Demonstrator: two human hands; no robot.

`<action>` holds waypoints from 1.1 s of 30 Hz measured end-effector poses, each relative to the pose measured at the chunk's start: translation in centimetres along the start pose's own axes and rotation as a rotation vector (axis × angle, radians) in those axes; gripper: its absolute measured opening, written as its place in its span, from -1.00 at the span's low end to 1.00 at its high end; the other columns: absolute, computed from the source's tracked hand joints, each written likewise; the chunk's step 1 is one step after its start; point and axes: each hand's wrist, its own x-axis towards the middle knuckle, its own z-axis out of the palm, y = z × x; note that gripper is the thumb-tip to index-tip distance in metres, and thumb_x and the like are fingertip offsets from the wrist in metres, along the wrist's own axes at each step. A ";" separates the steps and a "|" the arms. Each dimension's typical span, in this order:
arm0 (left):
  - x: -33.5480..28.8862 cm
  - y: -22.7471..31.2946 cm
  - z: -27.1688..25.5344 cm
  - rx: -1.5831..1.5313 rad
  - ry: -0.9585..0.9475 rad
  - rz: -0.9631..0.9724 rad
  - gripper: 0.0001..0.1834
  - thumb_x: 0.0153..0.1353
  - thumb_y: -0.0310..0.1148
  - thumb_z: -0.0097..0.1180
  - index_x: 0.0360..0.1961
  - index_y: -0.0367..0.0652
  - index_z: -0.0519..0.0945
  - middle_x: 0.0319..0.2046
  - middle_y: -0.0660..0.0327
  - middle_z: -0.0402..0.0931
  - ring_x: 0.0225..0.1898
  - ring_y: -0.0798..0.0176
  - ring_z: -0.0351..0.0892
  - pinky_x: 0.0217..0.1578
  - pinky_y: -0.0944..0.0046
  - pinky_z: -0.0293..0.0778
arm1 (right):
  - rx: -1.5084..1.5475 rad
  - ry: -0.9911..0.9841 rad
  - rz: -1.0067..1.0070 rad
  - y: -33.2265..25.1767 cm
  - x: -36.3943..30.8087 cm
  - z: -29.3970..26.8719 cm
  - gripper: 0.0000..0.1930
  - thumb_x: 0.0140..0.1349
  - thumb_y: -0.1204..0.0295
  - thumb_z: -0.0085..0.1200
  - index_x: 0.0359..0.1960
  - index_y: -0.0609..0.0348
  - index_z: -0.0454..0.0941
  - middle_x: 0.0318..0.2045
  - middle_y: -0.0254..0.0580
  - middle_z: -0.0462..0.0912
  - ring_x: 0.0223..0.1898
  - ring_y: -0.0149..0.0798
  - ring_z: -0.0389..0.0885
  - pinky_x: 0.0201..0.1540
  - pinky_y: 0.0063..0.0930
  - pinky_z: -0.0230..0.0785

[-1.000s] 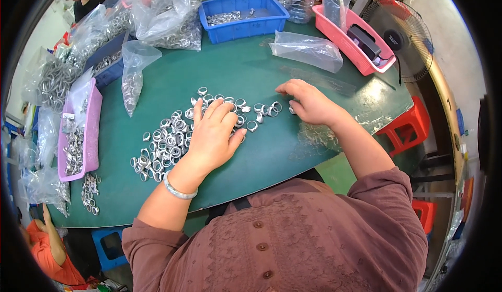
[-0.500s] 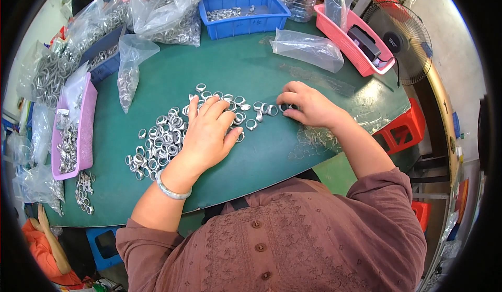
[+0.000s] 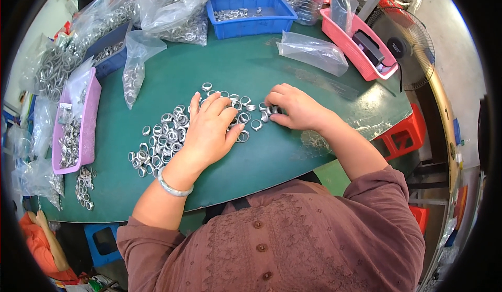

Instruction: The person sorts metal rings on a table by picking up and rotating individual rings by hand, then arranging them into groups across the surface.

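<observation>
Resting over a scatter of silver-grey metal rings (image 3: 170,135), the bare left hand (image 3: 206,135) lay loosely splayed and released in the head view, above a pale round bangle (image 3: 173,189). The bare right hand (image 3: 297,109) curled over the scatter's right end; whether it grasped any could not be told. The rings lay on the dark green tabletop (image 3: 209,64), right of a long lilac plastic basket (image 3: 90,127).

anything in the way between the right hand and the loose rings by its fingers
Nothing visible; the right hand has its fingers at the loose rings on the green table. The space under its palm is hidden.
</observation>
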 end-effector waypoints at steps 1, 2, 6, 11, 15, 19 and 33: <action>0.0 -0.1 0.0 0.002 0.004 -0.001 -0.72 0.02 -0.32 0.26 -0.23 -0.18 0.56 -0.08 0.13 0.47 0.14 -0.06 0.34 0.21 -0.25 0.02 | -0.016 -0.025 0.033 0.1 0.0 -0.1 -0.73 -0.01 0.44 0.16 -0.23 0.17 0.49 -0.25 -0.09 0.48 -0.11 -0.01 0.45 -0.03 -0.22 0.32; -0.1 -0.2 -0.1 0.002 0.005 -0.005 -0.72 0.02 -0.32 0.26 -0.23 -0.18 0.56 -0.08 0.13 0.47 0.14 -0.06 0.34 0.21 -0.25 0.02 | -0.033 -0.050 0.068 0.2 -0.2 -0.3 -0.74 -0.02 0.45 0.15 -0.25 0.17 0.49 -0.27 -0.09 0.49 -0.12 -0.01 0.46 -0.04 -0.21 0.32; -0.1 -0.5 -0.1 0.003 0.001 -0.012 -0.71 0.02 -0.31 0.26 -0.22 -0.18 0.57 -0.08 0.12 0.48 0.15 -0.06 0.34 0.21 -0.25 0.02 | -0.092 -0.113 0.154 1.0 -1.4 -1.9 -0.75 -0.03 0.45 0.13 -0.27 0.18 0.48 -0.29 -0.09 0.50 -0.14 -0.01 0.47 -0.07 -0.20 0.33; -0.2 -0.6 0.0 0.016 0.004 -0.024 -0.70 0.03 -0.31 0.26 -0.21 -0.18 0.57 -0.08 0.12 0.48 0.14 -0.06 0.34 0.21 -0.25 0.01 | -0.132 -0.116 0.102 -0.3 -0.5 -2.1 -0.69 -0.03 0.39 0.16 -0.22 0.18 0.48 -0.24 -0.05 0.49 -0.09 0.02 0.45 -0.04 -0.17 0.33; 0.1 -0.6 -0.1 0.015 0.012 -0.025 -0.70 0.03 -0.30 0.26 -0.22 -0.18 0.57 -0.09 0.12 0.48 0.14 -0.06 0.34 0.21 -0.25 0.01 | 0.024 0.028 -0.081 -0.8 0.7 0.2 -0.70 -0.01 0.44 0.17 -0.18 0.14 0.49 -0.23 -0.12 0.48 -0.09 -0.02 0.43 -0.02 -0.22 0.31; 0.1 -0.8 -0.2 0.006 0.016 -0.034 -0.71 0.03 -0.31 0.26 -0.22 -0.19 0.58 -0.10 0.12 0.48 0.13 -0.03 0.34 0.21 -0.25 0.02 | -0.091 -0.054 -0.033 0.3 0.3 -0.1 -0.80 -0.01 0.53 0.09 -0.29 0.14 0.52 -0.26 -0.15 0.49 -0.13 -0.04 0.44 -0.06 -0.24 0.32; 0.2 -1.5 -0.4 0.016 0.056 -0.062 -0.74 0.04 -0.32 0.24 -0.24 -0.16 0.58 -0.13 0.16 0.48 0.11 0.02 0.36 0.20 -0.26 0.03 | -0.246 -0.145 0.007 0.1 0.4 -1.5 -0.74 -0.04 0.44 0.13 -0.24 0.11 0.51 -0.22 -0.14 0.48 -0.08 -0.07 0.40 -0.03 -0.25 0.29</action>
